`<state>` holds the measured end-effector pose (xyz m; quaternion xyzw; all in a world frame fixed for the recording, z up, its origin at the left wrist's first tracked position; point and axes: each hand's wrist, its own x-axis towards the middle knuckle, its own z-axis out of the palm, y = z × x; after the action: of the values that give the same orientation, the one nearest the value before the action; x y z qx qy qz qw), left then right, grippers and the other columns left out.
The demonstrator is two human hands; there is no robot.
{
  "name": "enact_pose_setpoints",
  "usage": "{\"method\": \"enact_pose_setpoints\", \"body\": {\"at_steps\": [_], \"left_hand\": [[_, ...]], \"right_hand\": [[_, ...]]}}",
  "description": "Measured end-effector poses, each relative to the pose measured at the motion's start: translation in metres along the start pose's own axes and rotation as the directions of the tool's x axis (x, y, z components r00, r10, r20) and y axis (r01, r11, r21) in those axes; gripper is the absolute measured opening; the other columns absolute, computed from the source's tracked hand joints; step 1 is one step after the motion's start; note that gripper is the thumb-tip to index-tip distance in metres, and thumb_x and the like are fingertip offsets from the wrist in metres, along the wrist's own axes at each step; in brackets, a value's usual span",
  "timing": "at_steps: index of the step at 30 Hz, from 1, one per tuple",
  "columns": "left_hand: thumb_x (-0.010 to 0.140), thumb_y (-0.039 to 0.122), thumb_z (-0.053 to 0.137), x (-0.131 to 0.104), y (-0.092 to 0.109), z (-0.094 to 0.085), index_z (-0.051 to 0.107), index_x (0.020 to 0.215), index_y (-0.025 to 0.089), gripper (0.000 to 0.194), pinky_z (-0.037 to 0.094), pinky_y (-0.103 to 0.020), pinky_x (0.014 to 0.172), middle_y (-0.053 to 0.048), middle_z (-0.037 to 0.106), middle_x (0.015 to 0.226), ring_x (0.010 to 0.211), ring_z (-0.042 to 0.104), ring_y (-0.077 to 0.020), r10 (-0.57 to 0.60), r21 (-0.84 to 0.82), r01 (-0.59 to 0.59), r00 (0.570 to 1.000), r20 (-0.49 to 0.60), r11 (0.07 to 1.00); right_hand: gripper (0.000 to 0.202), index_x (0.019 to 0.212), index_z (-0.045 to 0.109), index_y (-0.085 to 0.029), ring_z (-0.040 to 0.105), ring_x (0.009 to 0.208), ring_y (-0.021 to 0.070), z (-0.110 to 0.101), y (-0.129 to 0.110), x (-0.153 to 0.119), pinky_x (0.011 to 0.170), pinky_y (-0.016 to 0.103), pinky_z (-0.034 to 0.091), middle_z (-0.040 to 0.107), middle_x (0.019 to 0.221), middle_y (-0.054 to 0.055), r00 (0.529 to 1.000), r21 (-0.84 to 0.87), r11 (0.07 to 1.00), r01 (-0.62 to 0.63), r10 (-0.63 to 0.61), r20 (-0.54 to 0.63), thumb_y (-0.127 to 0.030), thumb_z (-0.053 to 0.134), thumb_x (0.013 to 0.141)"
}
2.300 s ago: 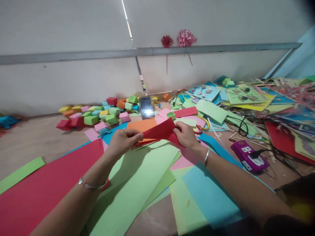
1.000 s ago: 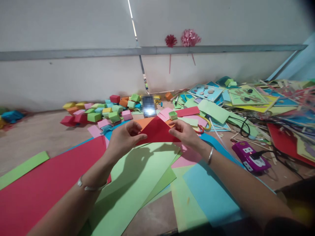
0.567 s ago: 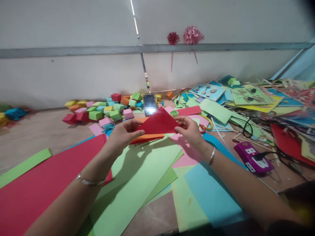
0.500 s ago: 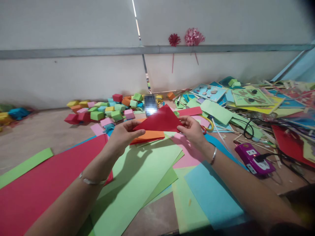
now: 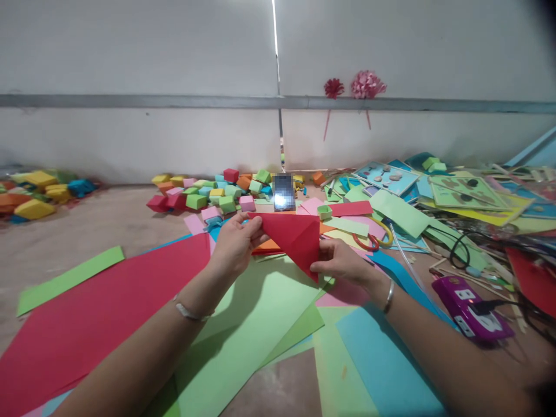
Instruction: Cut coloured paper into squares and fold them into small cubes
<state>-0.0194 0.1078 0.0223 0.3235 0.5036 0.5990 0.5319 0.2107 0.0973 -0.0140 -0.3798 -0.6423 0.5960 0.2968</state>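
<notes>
A red paper triangle [image 5: 293, 237] hangs in the air between my two hands, with one straight edge along the top and a point facing down at the right. My left hand [image 5: 237, 243] pinches its left corner between thumb and fingers. On the right edge, near the lower point, my right hand [image 5: 341, 260] grips the paper. Behind and below it, a folded orange paper [image 5: 267, 248] lies partly covered. Underneath are a large light green sheet [image 5: 256, 313] and a blue sheet [image 5: 386, 353].
Several small paper boxes [image 5: 226, 204] are heaped along the wall beside a lit phone [image 5: 284, 194]. A large red sheet [image 5: 117, 307] lies to the left. Red-and-yellow-handled scissors [image 5: 367, 242], a purple power strip [image 5: 471, 307] and cables are at right. Paper flowers [image 5: 368, 85] hang on the wall.
The red paper triangle has been turned, so its point that faced up now faces down at the right. My right hand has shifted lower along it. The whole view has swung left.
</notes>
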Motion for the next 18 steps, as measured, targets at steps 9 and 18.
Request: {"method": "enact_pose_setpoints", "body": {"at_steps": [9,18], "left_hand": [[0.062,0.019,0.080,-0.006,0.003,0.001,0.062,0.073,0.015,0.021,0.052,-0.019,0.054,0.001,0.067,0.063,0.055,0.063,-0.0095,-0.126,0.101,0.119,0.990,0.066,0.988],[0.057,0.017,0.079,-0.008,0.001,0.003,0.064,0.074,0.016,0.023,0.053,-0.023,0.052,0.003,0.062,0.058,0.050,0.060,-0.0105,-0.196,0.175,0.179,0.977,0.082,0.968]], "right_hand": [[0.041,0.080,0.062,-0.017,0.049,0.055,0.0093,0.007,-0.004,-0.001,0.049,0.022,0.038,0.058,0.068,-0.001,0.952,0.085,0.991,0.098,-0.069,-0.297,-0.057,0.070,0.078],[0.026,0.068,0.062,-0.018,0.051,0.047,0.0110,0.012,0.002,0.003,0.046,0.024,0.040,0.057,0.056,-0.002,0.899,-0.013,0.991,0.134,-0.127,-0.419,-0.042,0.070,0.075]]}}
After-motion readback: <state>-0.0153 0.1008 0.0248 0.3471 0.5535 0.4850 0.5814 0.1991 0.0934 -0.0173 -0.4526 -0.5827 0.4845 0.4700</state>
